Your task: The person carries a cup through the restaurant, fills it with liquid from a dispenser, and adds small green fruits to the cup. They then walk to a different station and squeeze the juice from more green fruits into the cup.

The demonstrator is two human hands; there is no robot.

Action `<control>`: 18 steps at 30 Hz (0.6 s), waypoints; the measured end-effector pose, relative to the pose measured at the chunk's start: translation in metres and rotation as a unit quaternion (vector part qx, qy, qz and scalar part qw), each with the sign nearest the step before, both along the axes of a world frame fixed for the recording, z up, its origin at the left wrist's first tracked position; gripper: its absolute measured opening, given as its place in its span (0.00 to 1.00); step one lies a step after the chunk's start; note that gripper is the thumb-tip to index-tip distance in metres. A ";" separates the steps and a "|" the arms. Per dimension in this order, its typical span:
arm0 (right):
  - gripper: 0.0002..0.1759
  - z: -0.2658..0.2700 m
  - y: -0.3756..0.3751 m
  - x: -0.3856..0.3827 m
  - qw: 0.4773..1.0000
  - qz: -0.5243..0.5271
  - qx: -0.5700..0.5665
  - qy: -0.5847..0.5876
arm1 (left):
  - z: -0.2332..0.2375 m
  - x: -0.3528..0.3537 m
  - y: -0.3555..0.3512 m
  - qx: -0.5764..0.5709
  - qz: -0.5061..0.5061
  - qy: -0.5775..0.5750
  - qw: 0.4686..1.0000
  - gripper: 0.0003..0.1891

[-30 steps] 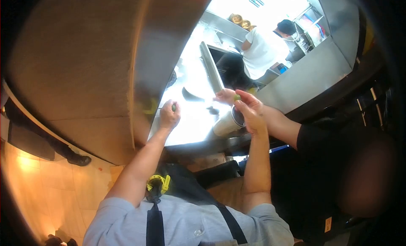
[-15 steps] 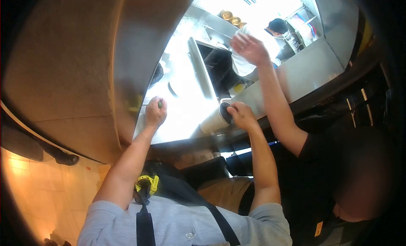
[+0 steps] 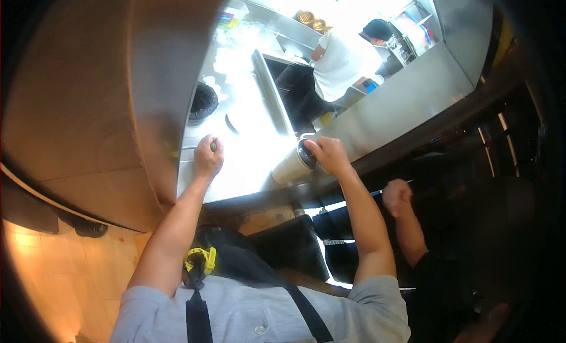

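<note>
My left hand (image 3: 209,157) is closed round a small green object (image 3: 213,147) over the near left part of the bright steel counter (image 3: 247,160). At the counter's near right edge, my right hand (image 3: 328,154) grips the rim of a pale cylindrical container (image 3: 290,168), thumb at its opening. The container leans, its dark opening facing right towards my hand. Glare hides much of the counter surface.
A round black-lined bin or bowl (image 3: 204,101) stands at the counter's left. Beyond the counter, a person in a white shirt (image 3: 345,60) bends over. At the right, a co-worker's closed hand (image 3: 397,195) is low beside dark shelving. A metal panel (image 3: 159,78) borders the left.
The co-worker's raised arm has dropped from above the counter to the lower right. The view has shifted, showing more of the black-lined bin. Both my hands keep their holds.
</note>
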State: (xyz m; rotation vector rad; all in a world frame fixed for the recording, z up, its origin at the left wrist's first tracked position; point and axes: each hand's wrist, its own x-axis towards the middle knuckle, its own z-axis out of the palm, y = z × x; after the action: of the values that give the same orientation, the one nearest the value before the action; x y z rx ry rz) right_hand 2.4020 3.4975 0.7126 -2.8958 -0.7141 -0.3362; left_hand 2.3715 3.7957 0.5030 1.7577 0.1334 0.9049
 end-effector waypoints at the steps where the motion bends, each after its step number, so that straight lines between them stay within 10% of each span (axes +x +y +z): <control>1: 0.27 -0.001 0.000 0.001 1.000 -0.003 -0.017 -0.010 | -0.001 0.001 0.001 -0.001 0.000 0.000 1.000 0.10; 18: 0.17 -0.016 0.009 0.003 0.993 -0.111 -0.017 -0.041 | -0.002 0.001 0.004 -0.040 -0.031 0.072 0.996 0.13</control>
State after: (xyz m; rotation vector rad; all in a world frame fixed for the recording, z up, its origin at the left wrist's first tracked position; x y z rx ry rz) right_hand 2.4051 3.5066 0.6962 -3.0142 -0.4115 -0.4760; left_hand 2.3727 3.7993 0.5009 1.7427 0.2049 0.7184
